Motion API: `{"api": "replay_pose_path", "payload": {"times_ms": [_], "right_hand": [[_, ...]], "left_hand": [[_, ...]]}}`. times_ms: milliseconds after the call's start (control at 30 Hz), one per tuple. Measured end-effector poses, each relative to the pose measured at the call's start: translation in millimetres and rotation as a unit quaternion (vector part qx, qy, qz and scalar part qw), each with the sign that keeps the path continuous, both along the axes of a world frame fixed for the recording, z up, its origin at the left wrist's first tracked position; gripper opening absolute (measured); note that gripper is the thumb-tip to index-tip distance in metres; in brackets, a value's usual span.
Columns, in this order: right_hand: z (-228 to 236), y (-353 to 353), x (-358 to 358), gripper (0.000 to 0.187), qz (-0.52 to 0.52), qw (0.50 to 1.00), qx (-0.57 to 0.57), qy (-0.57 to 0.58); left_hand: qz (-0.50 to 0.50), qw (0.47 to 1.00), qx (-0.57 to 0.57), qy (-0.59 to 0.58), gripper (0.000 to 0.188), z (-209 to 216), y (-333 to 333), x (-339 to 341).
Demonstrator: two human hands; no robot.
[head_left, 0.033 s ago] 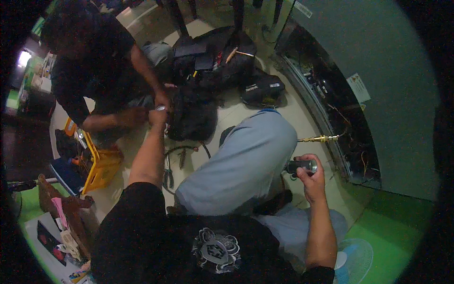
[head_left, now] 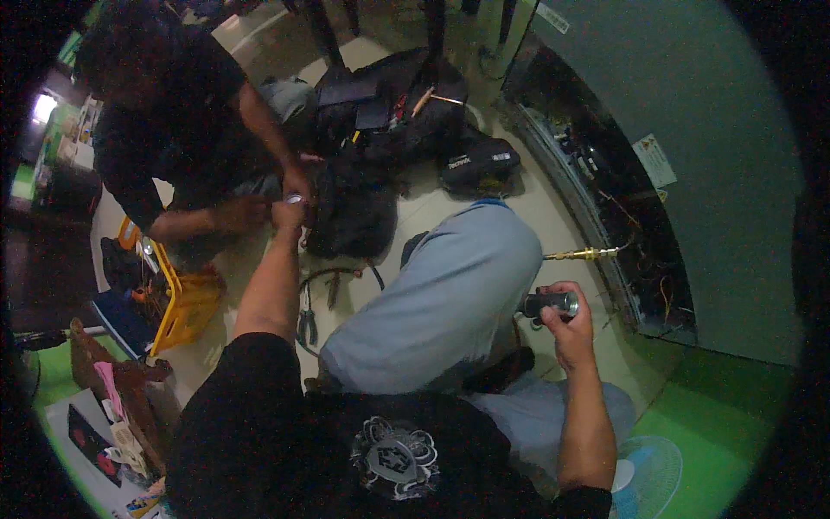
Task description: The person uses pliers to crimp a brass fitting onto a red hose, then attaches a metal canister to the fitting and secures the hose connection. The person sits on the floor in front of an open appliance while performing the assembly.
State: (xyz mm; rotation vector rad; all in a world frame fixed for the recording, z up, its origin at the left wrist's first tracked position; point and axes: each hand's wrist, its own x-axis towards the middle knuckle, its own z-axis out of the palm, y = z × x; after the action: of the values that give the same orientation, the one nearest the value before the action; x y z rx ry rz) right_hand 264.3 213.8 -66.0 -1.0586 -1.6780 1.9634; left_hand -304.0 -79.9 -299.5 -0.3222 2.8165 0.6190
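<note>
My left hand [head_left: 287, 218] reaches forward at the left, closed around a small thing with a pale round end [head_left: 295, 199]. A co-worker's hand [head_left: 296, 180] is right beside it and may touch the same thing; the overlap hides this. At the right, my right hand [head_left: 571, 327] grips a dark cylinder with a shiny metal end [head_left: 552, 304], lying sideways beside my bent knee. Just beyond it, a brass-coloured slender fitting [head_left: 584, 254] points toward the open base of a large grey cabinet [head_left: 692, 156].
Pliers [head_left: 308, 327] and a dark hose [head_left: 380, 275] lie on the tiled floor. A yellow crate [head_left: 181, 303] of tools stands left. Ahead are a black bag [head_left: 389, 82] with tools on it and a black pouch [head_left: 480, 164]. A fan [head_left: 648, 480] is at the lower right.
</note>
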Motion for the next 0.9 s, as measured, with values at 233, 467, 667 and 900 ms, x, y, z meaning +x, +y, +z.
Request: {"api": "replay_pose_path", "payload": {"times_ms": [233, 467, 667, 900], "right_hand": [[0, 0, -5, 0.049, 0.009, 1.0, 0.019, 0.019], [-3, 3, -8, 0.05, 0.004, 1.0, 0.022, 0.011], [-4, 3, -5, 0.049, 0.008, 1.0, 0.028, 0.0], [-11, 5, 2, 0.044, 0.008, 0.997, 0.059, -0.044]], "left_hand": [[-0.004, 0.997, -0.019, 0.073, 0.086, -37, -12, -22], [-0.081, 0.994, -0.062, 0.048, 0.061, 32, 5, 4], [-0.023, 0.989, 0.074, 0.129, 0.05, 47, 31, 30], [-0.197, 0.948, -0.132, 0.211, 0.058, 58, 48, 62]]}}
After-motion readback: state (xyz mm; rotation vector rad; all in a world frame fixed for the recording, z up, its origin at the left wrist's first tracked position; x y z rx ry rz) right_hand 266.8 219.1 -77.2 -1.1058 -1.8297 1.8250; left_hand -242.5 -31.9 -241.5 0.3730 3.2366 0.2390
